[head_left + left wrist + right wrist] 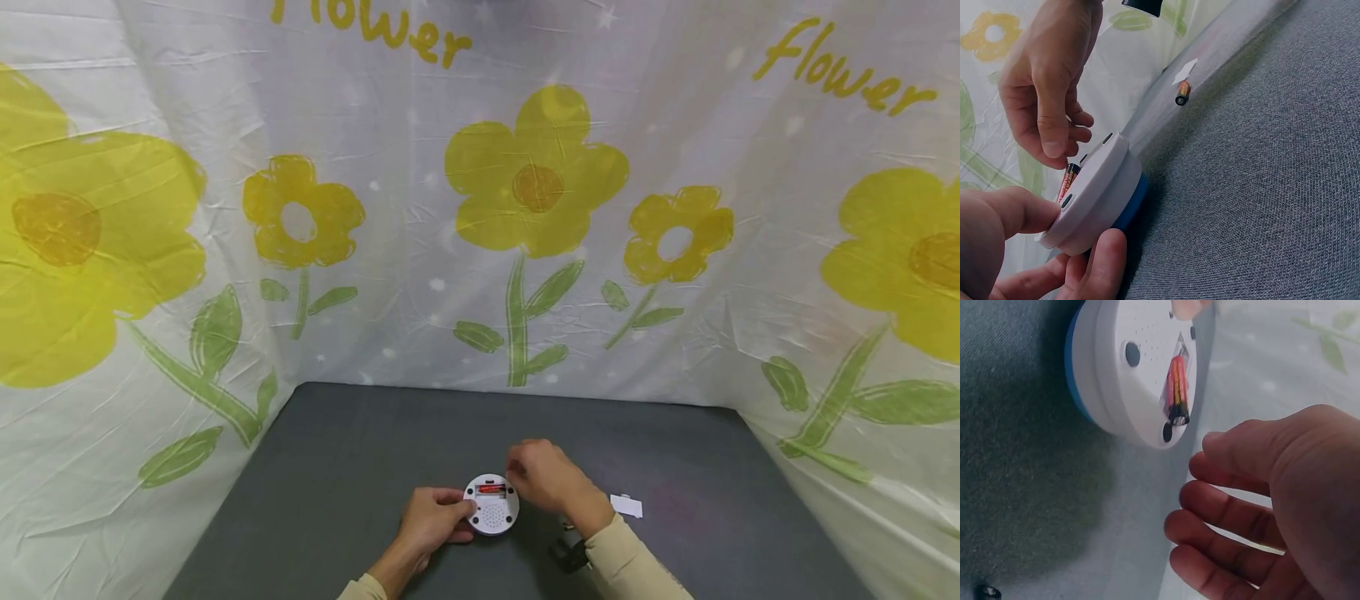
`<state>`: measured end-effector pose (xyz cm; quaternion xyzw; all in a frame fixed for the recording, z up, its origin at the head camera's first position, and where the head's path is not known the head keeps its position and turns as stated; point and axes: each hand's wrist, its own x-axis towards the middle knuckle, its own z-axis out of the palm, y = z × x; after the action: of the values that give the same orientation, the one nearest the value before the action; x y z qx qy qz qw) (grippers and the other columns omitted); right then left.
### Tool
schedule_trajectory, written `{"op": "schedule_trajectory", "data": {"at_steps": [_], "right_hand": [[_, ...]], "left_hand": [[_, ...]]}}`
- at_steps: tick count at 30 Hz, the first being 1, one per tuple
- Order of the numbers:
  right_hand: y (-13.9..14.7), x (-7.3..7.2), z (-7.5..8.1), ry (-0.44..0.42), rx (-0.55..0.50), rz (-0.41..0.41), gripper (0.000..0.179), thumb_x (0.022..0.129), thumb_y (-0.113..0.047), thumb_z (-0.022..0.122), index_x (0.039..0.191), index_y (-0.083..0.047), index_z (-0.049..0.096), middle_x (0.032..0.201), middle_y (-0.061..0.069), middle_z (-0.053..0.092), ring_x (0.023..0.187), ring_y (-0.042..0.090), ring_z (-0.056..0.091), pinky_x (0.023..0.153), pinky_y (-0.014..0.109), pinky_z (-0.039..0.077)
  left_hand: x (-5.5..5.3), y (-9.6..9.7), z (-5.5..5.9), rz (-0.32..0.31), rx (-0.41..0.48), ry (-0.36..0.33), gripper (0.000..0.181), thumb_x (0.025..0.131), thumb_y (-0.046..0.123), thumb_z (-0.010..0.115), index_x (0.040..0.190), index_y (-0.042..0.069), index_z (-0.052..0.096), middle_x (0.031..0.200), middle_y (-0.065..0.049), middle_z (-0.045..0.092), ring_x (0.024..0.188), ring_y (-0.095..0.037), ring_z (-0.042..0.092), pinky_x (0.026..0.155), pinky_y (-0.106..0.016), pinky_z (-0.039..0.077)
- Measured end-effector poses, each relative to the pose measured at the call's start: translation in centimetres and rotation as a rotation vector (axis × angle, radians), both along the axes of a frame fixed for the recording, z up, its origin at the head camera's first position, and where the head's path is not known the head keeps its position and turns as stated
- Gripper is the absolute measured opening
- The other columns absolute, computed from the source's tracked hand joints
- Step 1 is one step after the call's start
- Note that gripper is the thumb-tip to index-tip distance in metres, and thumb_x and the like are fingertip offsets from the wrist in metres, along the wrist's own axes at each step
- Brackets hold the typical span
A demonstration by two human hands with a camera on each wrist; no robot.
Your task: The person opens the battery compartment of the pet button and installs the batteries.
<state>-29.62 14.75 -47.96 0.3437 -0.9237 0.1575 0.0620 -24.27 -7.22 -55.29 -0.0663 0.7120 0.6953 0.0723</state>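
My left hand (433, 521) grips a round white device (492, 517) by its edge, thumb on top and fingers beneath. The device has a blue lower rim, dark round feet and a grid of small holes on its upturned face. In its uncovered compartment lies a red and black battery (1177, 390), one end sticking up out of the slot in the right wrist view. Just beside that raised end is my right hand (1054, 87), its fingers loosely bent and holding nothing.
A second battery (1182, 92) lies on the dark grey tabletop (375, 450), right of the device. Past it lies a small white cover (626, 506). Beside my right wrist is a black object (570, 554). A flower-printed curtain (405, 292) surrounds the table's back and sides.
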Motion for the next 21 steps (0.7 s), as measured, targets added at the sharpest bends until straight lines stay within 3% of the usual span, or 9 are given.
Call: {"op": "schedule_trajectory", "data": {"at_steps": [10,21], "right_hand": [[0.70,0.06,-0.07,-0.214,-0.043,-0.057,0.011,0.102,-0.017,0.074,0.102,-0.009,0.082,0.088,-0.001,0.075,0.078,0.011,0.066,0.068,0.034,0.058],[0.84,-0.19,-0.85,-0.305,-0.074,-0.059,0.017,0.105,-0.020,0.071,0.105,-0.008,0.083,0.095,0.001,0.079,0.083,0.013,0.069,0.071,0.035,0.060]], "left_hand": [[0.03,0.00,0.08,-0.005,-0.004,-0.008,0.030,0.092,0.005,0.080,0.116,-0.012,0.075,0.090,-0.007,0.078,0.067,-0.014,0.076,0.062,-0.033,0.070],[-0.01,0.05,0.11,-0.002,-0.007,-0.020,0.029,0.092,0.006,0.080,0.115,-0.011,0.075,0.091,-0.008,0.078,0.067,-0.014,0.075,0.062,-0.033,0.070]]}}
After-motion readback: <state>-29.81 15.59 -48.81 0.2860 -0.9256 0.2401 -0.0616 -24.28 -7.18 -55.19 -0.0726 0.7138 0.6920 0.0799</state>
